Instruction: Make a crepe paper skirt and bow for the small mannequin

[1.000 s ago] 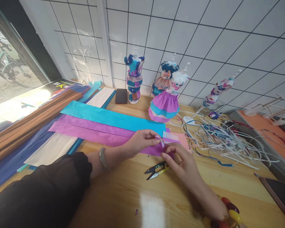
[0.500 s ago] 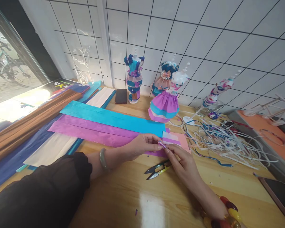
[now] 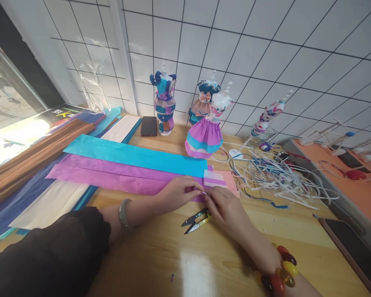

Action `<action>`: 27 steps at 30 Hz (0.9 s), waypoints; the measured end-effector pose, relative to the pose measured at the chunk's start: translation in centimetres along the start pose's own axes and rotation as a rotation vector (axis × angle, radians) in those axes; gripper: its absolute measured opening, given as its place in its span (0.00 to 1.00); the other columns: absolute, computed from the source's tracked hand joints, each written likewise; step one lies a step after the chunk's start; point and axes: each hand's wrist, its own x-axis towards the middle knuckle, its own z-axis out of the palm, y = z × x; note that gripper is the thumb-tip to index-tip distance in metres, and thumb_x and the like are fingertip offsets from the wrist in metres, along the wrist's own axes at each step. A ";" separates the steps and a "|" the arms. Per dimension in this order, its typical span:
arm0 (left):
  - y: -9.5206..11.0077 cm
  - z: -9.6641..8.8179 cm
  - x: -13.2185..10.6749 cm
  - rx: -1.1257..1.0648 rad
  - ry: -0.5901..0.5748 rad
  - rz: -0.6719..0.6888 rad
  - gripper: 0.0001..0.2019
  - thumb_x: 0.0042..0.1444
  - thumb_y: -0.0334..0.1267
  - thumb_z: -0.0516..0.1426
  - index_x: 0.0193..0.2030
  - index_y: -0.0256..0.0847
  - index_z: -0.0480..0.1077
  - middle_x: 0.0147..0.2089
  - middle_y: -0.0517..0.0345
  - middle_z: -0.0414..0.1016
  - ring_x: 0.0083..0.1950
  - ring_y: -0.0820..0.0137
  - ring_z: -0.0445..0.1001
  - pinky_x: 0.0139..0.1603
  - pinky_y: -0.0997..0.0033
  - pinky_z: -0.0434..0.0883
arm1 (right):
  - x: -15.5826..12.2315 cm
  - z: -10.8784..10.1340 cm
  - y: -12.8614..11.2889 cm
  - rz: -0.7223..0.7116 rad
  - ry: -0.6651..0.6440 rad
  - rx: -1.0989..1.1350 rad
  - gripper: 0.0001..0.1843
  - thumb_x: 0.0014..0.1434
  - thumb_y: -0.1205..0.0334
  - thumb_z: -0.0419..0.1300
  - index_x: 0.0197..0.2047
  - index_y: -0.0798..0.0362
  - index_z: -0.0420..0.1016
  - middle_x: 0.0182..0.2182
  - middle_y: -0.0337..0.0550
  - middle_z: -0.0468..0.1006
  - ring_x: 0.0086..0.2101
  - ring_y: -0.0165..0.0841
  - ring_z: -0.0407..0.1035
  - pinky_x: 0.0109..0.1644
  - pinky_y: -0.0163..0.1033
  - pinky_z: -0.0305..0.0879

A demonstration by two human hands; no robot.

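Observation:
My left hand (image 3: 178, 194) and my right hand (image 3: 230, 208) meet fingertip to fingertip over the table. Both are closed in a pinch on a small purple-and-white paper piece (image 3: 204, 193), mostly hidden by the fingers. Just below them lie thread snips (image 3: 194, 224), blades apart, their yellow handle partly under my right hand. Behind the fingers are a small stack of white and purple paper pieces (image 3: 214, 178) and a peach sheet (image 3: 231, 181). A turquoise paper strip (image 3: 136, 154) and pink-purple strips (image 3: 105, 177) stretch off to the left.
Small dress forms in paper outfits stand along the tiled wall, one with a purple-and-turquoise skirt (image 3: 204, 136). A phone (image 3: 149, 126) lies behind the strips. Tangled white strips (image 3: 275, 177) fill the right, near a dark tablet-like device (image 3: 352, 247). Brown crepe paper (image 3: 34, 156) lies left.
The view has swung slightly to the right, so everything sits further left. My fingers have drawn closer around the small piece, and less of it shows.

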 end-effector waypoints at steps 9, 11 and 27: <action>0.0 0.1 -0.1 0.080 0.036 0.060 0.08 0.55 0.35 0.55 0.40 0.38 0.73 0.36 0.57 0.76 0.36 0.74 0.70 0.39 0.76 0.66 | -0.1 0.3 0.4 -0.030 0.036 -0.017 0.13 0.64 0.64 0.47 0.46 0.56 0.70 0.34 0.49 0.75 0.36 0.37 0.69 0.39 0.42 0.66; -0.2 0.1 -0.1 0.096 0.037 0.070 0.09 0.55 0.35 0.55 0.41 0.38 0.73 0.37 0.57 0.76 0.36 0.75 0.70 0.38 0.76 0.66 | 0.0 0.2 0.4 -0.034 0.035 -0.034 0.13 0.64 0.65 0.47 0.46 0.56 0.70 0.33 0.50 0.75 0.36 0.37 0.70 0.39 0.42 0.66; -0.2 -0.1 -0.3 0.216 -0.036 0.119 0.09 0.57 0.37 0.52 0.39 0.40 0.71 0.38 0.57 0.77 0.38 0.73 0.72 0.44 0.73 0.64 | -0.1 0.6 0.2 -0.058 0.000 -0.093 0.13 0.64 0.66 0.46 0.44 0.56 0.70 0.35 0.50 0.76 0.37 0.38 0.70 0.39 0.43 0.67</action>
